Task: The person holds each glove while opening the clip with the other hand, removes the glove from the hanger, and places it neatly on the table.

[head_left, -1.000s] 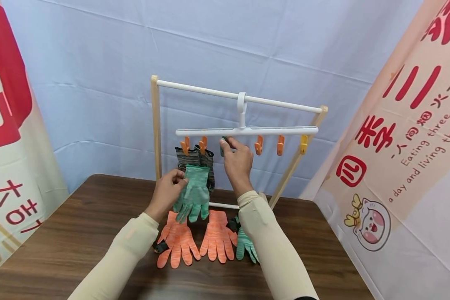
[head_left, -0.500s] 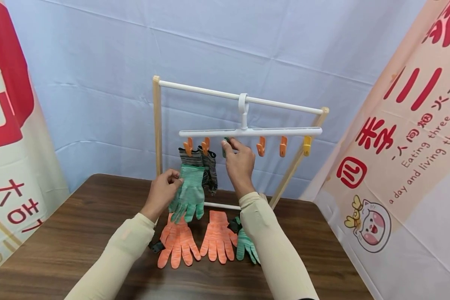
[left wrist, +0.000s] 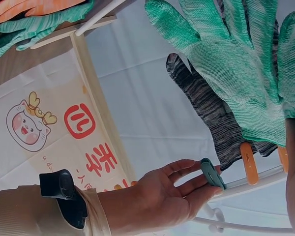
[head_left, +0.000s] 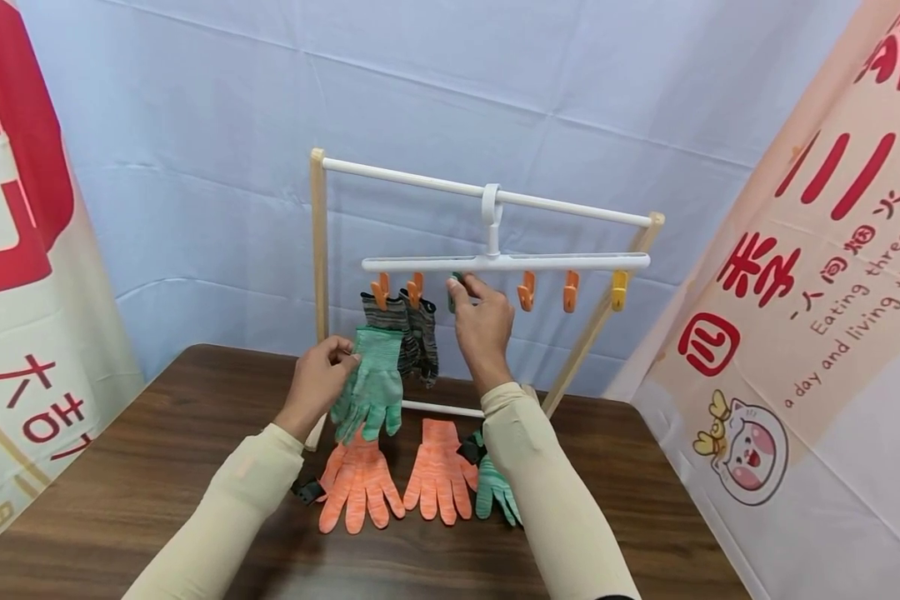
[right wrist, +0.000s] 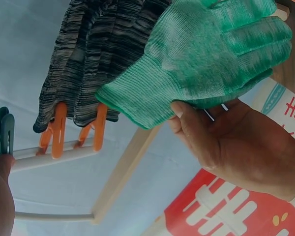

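Observation:
My left hand [head_left: 321,379] pinches the side edge of a green knit glove [head_left: 375,379], which hangs cuff up with its fingers downward. In the right wrist view the left thumb [right wrist: 189,123] lies on the glove near its cuff. Higher up, my right hand [head_left: 483,329] pinches a dark green clothespin [left wrist: 212,173] between thumb and fingers, right under the bar of the white hanger [head_left: 435,264]. Behind the green glove, dark grey striped gloves [head_left: 418,337] hang from two orange clothespins [right wrist: 59,130] on that bar.
Two orange gloves [head_left: 438,475] lie on the wooden table [head_left: 592,517], beside another green glove [head_left: 495,490] partly behind the right sleeve. More orange clothespins [head_left: 526,292] and a yellow one [head_left: 619,292] hang along the bar's right side. A wooden-posted rack [head_left: 319,242] carries the hanger.
My left hand has moved left with the green glove, uncovering more of the grey gloves behind it. The right hand stays at the green clothespin.

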Tool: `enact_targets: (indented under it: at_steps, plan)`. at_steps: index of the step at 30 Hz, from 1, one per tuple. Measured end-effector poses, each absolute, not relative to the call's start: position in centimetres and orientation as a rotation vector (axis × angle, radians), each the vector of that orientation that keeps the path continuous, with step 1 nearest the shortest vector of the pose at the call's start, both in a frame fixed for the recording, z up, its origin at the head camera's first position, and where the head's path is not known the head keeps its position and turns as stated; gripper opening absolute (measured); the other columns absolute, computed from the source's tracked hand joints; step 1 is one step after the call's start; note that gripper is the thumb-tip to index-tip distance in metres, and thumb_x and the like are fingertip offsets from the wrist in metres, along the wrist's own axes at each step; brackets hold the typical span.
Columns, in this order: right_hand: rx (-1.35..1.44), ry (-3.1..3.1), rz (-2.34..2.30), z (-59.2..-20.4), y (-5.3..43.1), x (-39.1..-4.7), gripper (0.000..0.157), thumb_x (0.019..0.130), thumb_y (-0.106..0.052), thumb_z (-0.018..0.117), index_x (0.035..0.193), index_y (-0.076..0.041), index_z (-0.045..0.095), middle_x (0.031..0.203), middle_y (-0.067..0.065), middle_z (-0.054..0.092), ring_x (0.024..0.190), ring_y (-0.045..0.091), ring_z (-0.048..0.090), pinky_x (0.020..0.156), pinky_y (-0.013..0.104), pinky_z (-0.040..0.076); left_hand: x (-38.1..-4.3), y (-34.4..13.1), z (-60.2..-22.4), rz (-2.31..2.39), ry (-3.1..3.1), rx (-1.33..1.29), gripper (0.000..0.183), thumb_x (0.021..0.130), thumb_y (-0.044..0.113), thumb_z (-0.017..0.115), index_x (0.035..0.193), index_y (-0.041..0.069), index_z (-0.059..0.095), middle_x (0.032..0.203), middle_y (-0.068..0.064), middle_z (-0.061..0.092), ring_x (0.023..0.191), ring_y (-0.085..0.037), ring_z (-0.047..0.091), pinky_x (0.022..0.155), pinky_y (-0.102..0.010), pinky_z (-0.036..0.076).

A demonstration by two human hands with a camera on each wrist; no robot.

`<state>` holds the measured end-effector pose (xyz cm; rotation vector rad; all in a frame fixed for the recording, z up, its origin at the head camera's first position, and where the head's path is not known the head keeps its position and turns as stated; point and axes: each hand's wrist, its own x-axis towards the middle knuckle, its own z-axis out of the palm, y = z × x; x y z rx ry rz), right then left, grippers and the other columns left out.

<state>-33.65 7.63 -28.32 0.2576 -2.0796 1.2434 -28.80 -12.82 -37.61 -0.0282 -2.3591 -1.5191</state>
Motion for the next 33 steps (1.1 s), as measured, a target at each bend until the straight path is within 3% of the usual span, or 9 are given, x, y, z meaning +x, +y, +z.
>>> enact_targets:
  at_steps: [9,19,33]
  plan:
    - [0.268,-2.076,1.247,-28.3,7.7,-33.8,0.030,0.086,-0.037,0.063,0.110,-0.021,0.069,0.095,-0.003,0.068,0.081,0.014,0.061,0.059,0.030,0.048,-28.7,-13.4,-37.4,-1.508,-2.365,0.003,0.017,0.092,0.025,0.054,0.106,0.015,0.058,0.093,-0.003,0.061,0.084,-0.020,0.055,0.070,-0.036,0.043]
    - [0.274,-2.071,1.221,-28.3,7.7,-33.8,0.028,0.086,-0.037,0.063,0.108,-0.021,0.070,0.093,-0.004,0.068,0.077,0.009,0.060,0.057,0.028,0.047,-28.7,-14.1,-37.4,-1.459,-2.379,0.031,0.020,0.093,0.025,0.054,0.109,0.015,0.058,0.093,-0.004,0.061,0.081,-0.021,0.054,0.067,-0.036,0.042]
    - [0.266,-2.071,1.214,-28.3,7.7,-33.8,0.028,0.086,-0.036,0.064,0.108,-0.021,0.070,0.092,-0.004,0.069,0.080,0.013,0.059,0.058,0.030,0.045,-28.8,-15.4,-37.5,-1.450,-2.357,0.055,0.018,0.092,0.024,0.055,0.106,0.014,0.059,0.092,-0.005,0.060,0.077,-0.021,0.053,0.066,-0.035,0.041]
